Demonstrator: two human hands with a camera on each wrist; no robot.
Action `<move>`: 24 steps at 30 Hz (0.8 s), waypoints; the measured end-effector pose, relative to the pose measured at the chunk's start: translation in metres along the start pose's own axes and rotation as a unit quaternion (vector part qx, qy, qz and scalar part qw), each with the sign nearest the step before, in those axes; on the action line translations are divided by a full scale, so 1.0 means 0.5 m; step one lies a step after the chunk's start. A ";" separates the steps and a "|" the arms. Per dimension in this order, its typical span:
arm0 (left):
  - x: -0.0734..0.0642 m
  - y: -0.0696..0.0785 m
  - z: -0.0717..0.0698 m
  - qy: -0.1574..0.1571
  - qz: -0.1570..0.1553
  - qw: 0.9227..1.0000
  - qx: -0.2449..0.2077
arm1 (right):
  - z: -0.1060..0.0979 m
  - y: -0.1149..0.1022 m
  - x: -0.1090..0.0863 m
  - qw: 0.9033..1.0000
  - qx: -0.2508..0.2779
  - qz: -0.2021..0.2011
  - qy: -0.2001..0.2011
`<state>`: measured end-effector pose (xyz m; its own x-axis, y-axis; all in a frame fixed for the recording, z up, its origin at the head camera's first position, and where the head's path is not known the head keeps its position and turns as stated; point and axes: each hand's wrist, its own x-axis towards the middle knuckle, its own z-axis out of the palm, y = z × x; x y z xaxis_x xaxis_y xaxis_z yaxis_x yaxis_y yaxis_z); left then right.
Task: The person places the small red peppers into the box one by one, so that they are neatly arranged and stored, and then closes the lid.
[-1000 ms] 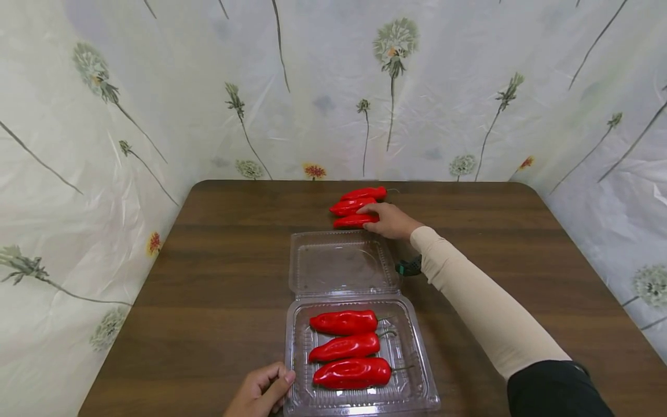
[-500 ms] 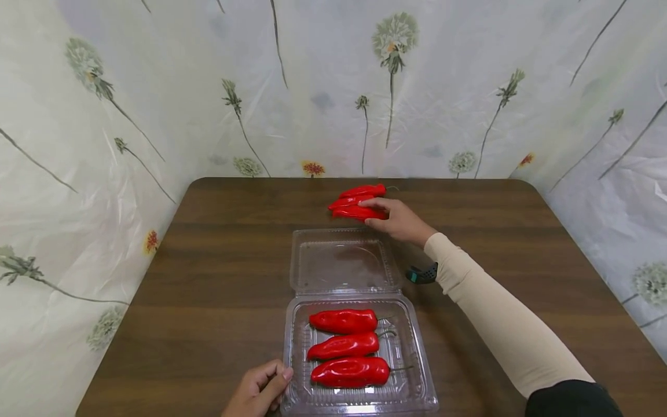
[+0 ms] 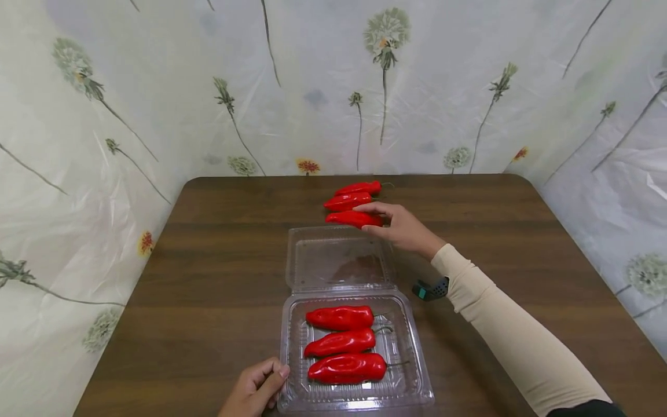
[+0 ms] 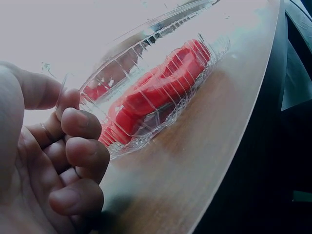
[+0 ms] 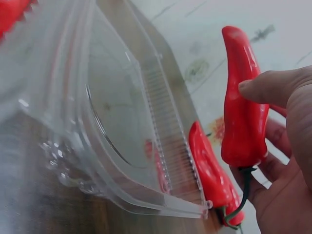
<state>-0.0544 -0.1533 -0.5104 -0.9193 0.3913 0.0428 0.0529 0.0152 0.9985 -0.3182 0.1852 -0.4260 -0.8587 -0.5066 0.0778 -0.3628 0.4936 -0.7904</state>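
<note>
My right hand [image 3: 403, 229] grips a red chili pepper [image 5: 242, 112] between thumb and fingers, above the far side of the table, its green stem hanging down in the right wrist view. Just beyond it two more red peppers [image 3: 348, 201] lie side by side. My left hand [image 3: 256, 387] pinches the left rim of a clear plastic clamshell box [image 3: 417, 370] near its front corner. Three red peppers [image 3: 341, 343] lie in rows in the box's base. The box's lid [image 3: 333, 260] is folded back flat on the table toward the far peppers.
The brown wooden table [image 3: 219, 260] ends at the back against a flower-printed sheet [image 3: 292, 104], which also hangs on both sides. A dark band device [image 3: 431, 289] is on my right wrist.
My right hand has taken hold of the nearest far pepper, lifted it and drawn it slightly away from the other two. The left hand stays on the box rim.
</note>
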 end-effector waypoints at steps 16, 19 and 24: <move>0.001 0.001 -0.001 -0.002 0.009 1.000 -0.001 | 0.013 -0.021 -0.055 1.000 -0.001 -0.004 0.003; 0.001 0.002 -0.001 -0.003 0.003 1.000 -0.002 | 0.015 -0.028 -0.066 1.000 -0.003 -0.013 0.007; 0.001 0.002 -0.002 -0.003 -0.007 1.000 -0.003 | 0.017 -0.036 -0.083 0.999 -0.020 -0.034 0.010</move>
<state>-0.0552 -0.1538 -0.5091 -0.9179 0.3959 0.0287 0.0374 0.0143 0.9992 -0.2730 0.1913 -0.4199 -0.8380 -0.5266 0.1431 -0.4349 0.4862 -0.7579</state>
